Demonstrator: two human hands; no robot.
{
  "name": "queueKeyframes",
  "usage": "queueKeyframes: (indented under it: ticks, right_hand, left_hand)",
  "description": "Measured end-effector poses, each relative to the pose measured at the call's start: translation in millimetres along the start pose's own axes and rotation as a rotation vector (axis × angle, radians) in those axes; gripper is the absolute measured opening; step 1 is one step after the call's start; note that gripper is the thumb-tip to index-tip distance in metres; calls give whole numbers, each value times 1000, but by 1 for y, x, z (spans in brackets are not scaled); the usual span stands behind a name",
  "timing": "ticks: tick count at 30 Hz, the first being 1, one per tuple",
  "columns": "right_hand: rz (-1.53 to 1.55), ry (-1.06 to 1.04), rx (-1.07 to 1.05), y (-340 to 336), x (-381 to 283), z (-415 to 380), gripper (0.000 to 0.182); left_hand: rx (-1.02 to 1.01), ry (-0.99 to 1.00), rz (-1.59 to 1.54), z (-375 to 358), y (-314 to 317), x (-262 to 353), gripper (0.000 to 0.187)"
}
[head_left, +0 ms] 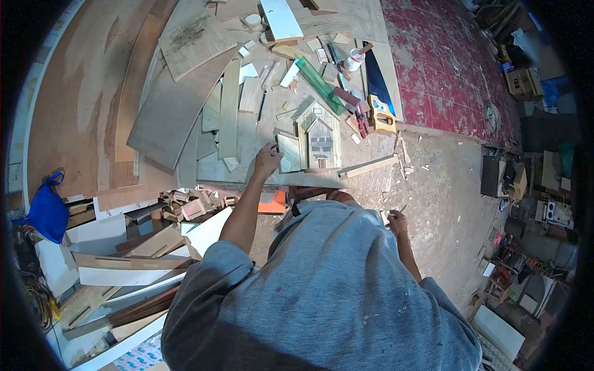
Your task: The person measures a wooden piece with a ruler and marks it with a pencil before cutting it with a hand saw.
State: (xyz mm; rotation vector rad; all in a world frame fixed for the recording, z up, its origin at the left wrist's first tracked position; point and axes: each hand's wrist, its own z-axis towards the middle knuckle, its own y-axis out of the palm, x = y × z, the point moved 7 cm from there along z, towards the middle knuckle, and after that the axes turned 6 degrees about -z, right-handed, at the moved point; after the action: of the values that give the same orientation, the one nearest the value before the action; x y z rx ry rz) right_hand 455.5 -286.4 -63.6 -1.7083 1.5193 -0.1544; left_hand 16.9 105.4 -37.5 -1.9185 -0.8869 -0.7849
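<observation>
My left hand (267,161) rests over the bench, fingers slightly bent and apart, at the left edge of a pale wooden piece (289,153). Right beside that piece lies a small wooden house shape (321,139) with a pointed roof and a window-like grid on its front. Low at my right side, off the bench, my right hand (398,224) has its fingers closed together. A thin dark tip and a pale bit show at those fingers; I cannot tell what they hold.
On the bench lie a handsaw with a yellow handle (382,115), red-handled pliers (362,120), a green strip (320,85), a white jar (354,60) and a wood strip (369,166). Large boards (179,105) lean left. Offcuts (133,263) pile below; shavings litter the floor (433,185).
</observation>
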Motion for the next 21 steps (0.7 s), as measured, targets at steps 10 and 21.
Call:
queueKeyframes:
  ticks: [10,21]
  right_hand:
    - [-252,-204,-110,34,49,21,40]
    - [-277,-135,-99,65,38,5,38]
  left_hand:
    - [-300,-164,-330,0,2,-10,75]
    - [-412,-193,-354,2,1,-17,81]
